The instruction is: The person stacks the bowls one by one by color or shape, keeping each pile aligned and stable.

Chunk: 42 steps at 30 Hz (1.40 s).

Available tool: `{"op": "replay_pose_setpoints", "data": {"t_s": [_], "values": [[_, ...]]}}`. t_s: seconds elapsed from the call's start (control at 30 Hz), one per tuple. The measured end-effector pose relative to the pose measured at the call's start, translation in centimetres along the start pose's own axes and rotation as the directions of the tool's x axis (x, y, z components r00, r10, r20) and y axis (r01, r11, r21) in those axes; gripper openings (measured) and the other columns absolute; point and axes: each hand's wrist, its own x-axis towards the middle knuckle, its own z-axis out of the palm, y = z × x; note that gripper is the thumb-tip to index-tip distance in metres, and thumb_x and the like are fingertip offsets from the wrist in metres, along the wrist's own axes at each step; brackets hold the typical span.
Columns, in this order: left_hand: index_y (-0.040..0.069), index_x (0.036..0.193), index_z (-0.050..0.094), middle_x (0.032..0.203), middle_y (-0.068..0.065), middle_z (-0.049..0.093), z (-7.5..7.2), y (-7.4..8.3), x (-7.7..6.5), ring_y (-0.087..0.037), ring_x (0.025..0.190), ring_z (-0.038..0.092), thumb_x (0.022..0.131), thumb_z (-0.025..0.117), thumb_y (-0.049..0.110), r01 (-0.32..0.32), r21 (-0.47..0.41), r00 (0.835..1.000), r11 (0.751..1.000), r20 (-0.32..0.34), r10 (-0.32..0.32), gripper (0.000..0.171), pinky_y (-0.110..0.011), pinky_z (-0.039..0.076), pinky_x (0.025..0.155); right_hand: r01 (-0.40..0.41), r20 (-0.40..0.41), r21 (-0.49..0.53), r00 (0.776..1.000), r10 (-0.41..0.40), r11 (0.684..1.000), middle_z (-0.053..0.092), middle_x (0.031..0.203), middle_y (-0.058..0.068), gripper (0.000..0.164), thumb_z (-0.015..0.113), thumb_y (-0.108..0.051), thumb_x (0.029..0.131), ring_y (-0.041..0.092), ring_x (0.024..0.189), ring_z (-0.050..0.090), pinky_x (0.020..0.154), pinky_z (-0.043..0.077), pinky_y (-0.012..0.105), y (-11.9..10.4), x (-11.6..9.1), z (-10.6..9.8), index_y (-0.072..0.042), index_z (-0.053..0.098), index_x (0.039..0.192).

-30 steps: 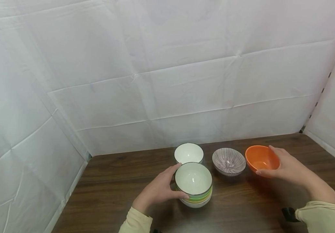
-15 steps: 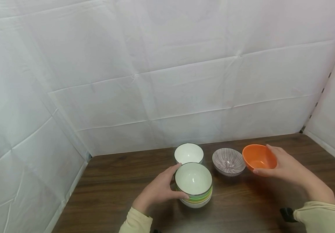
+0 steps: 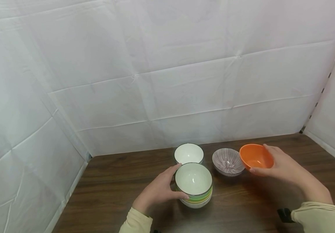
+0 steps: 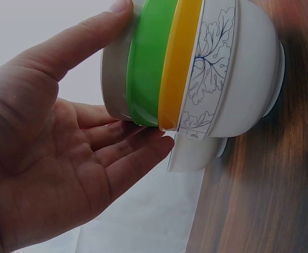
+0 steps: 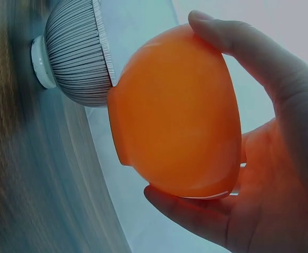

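In the head view my left hand (image 3: 159, 190) holds the side of a stack of bowls (image 3: 196, 199), thumb at the near side and fingers round the far side. The left wrist view shows the stack's layers: a greyish bowl (image 4: 117, 79) on top, then a green bowl (image 4: 151, 63), a yellow bowl (image 4: 181, 63) and a white leaf-patterned bowl (image 4: 243, 68) at the bottom. My right hand (image 3: 287, 168) grips an orange bowl (image 3: 256, 157) by its sides, raised off the table. Its foot is close to the rim of a purple-grey striped bowl (image 5: 77, 58); contact cannot be told.
A white bowl with a dark rim (image 3: 188, 153) stands right behind the stack. The dark wooden table (image 3: 112, 187) ends against a white sheet wall (image 3: 155, 97) at the back, with more sheeting at both sides.
My right hand has lifted the orange bowl slightly and carried it left, toward the striped bowl. My left hand and the stack have stayed in place.
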Motion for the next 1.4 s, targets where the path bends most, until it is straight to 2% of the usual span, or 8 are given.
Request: {"op": "replay_pose_setpoints", "data": {"t_s": [0.23,0.9,1.4], "values": [[0.008,0.145,0.036,0.14,-0.007,0.05,0.0,0.0,0.0,-0.021,0.12,0.049,0.071,0.082,0.038,0.006,0.001,1.0,1.0,0.005,-0.006,0.093,-0.047,0.048,0.099,-0.021,-0.008,-0.002,1.0,0.021,1.0,0.033,0.134,0.043,0.112,0.073,-0.055,0.074,0.052,0.106,0.047,0.083,0.044,0.071,0.0,0.0,-0.3,0.019,0.022,0.141],[0.007,0.145,0.036,0.138,-0.007,0.051,0.0,0.0,0.0,-0.02,0.118,0.051,0.071,0.083,0.034,-0.014,-0.029,1.0,0.999,0.006,0.014,0.092,-0.044,0.049,0.099,0.034,-0.051,-0.01,0.998,-0.035,0.999,0.035,0.134,0.04,0.11,0.075,-0.053,0.074,0.051,0.107,0.048,0.082,0.045,0.069,-1.2,-0.4,-0.8,0.016,0.024,0.142],[0.008,0.145,0.037,0.137,-0.006,0.052,0.1,-0.1,0.0,-0.02,0.118,0.05,0.071,0.082,0.037,-0.006,0.003,1.0,1.0,-0.001,0.006,0.092,-0.046,0.048,0.099,0.074,-0.072,-0.004,0.995,-0.074,0.997,0.036,0.137,0.037,0.109,0.075,-0.053,0.073,0.049,0.108,0.048,0.082,0.046,0.07,-2.7,-0.5,-0.5,0.013,0.026,0.143]]}}
